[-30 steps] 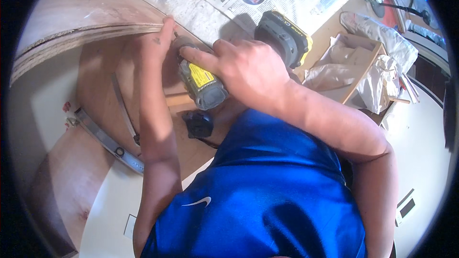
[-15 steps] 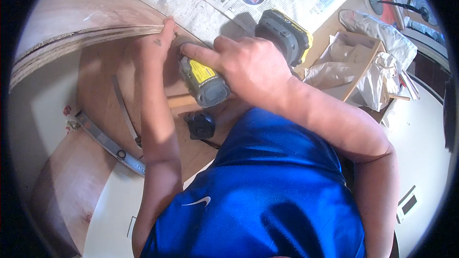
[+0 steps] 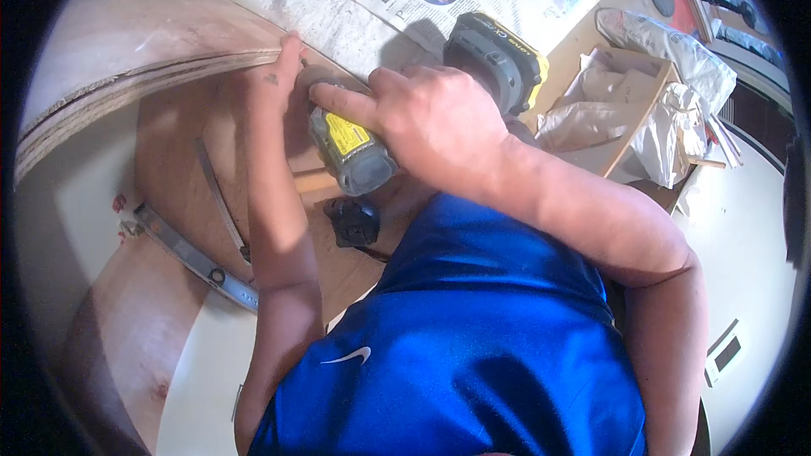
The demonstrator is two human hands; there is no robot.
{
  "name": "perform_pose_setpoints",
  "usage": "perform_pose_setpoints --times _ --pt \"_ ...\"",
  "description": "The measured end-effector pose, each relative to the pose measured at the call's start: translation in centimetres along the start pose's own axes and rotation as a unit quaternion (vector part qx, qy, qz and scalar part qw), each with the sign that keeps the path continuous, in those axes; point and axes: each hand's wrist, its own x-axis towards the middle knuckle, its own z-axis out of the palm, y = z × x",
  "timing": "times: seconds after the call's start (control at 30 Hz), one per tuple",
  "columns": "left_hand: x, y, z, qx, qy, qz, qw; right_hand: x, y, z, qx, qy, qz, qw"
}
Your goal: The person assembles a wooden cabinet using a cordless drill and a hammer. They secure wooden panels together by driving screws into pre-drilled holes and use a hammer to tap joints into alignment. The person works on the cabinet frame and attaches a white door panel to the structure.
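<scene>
My right hand (image 3: 439,118) is wrapped round the grip of a grey and yellow cordless drill (image 3: 351,152). Its index finger lies forward along the body, and the battery (image 3: 498,55) sticks out beyond the hand. The drill's front end points away from me, close by my left hand (image 3: 277,72). That hand is closed at the corner of a stack of curved plywood sheets (image 3: 152,72), with one fingertip showing on top and the other fingers hidden. A brown wooden board (image 3: 182,152) stretches beneath my left forearm. What the drill's tip touches is too small to make out.
A spirit level (image 3: 194,257), a thin metal bar (image 3: 220,194) and a black tool (image 3: 353,221) lie near my left forearm. Newspaper (image 3: 405,13) covers the far surface. To the right stands a wooden box (image 3: 646,114) with white paper and bags.
The drill and my right hand have shifted slightly left in the picture, as has most of the scene. Both hands keep their holds.
</scene>
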Motion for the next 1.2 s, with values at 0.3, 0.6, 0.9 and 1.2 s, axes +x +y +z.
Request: perform_pose_setpoints --times 0.3,0.6,0.9,1.2 --pt "-0.6 1.6 -1.0 0.000 -0.020 -0.010 1.000 0.2 0.4 0.3 0.027 -0.029 0.001 0.999" --pt "-1.1 2.4 -1.4 0.016 -0.004 0.000 1.000 0.5 0.7 0.8 0.019 -0.031 -0.005 0.999" --pt "-1.5 2.8 -1.6 -0.005 -0.011 -0.012 1.000 0.8 0.8 1.3 0.006 -0.031 -0.011 0.999" --pt "-1.2 2.1 -1.1 -0.022 -0.007 0.014 1.000 1.0 1.3 1.9 -0.007 -0.009 -0.031 0.999"
